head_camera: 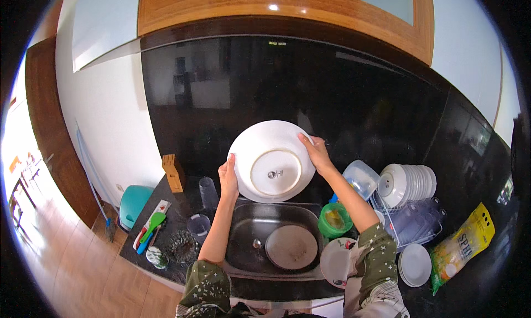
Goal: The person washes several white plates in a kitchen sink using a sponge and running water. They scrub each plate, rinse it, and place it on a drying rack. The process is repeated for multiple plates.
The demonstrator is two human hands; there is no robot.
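A large white bowl [244,152] is held up over the back of the dark sink [244,251], its underside with a foot ring and a maker's mark facing me. My left hand [228,177] grips its left rim, thumb on the underside. At the upper right of the rim, my right hand [316,152] holds on in the same way, its other fingers partly hidden behind the bowl. Below, in the sink basin, lies a round, stained, flat piece [291,246] beside the drain [257,244].
Right of the sink are a green container [334,220], a patterned plate [336,260], a dish rack with white plates [394,185], stacked small plates [415,265] and a yellow bag [464,245]. Left are a glass bowl [182,246], tumblers [208,193], a green spoon [153,226] and a wooden block [173,173].
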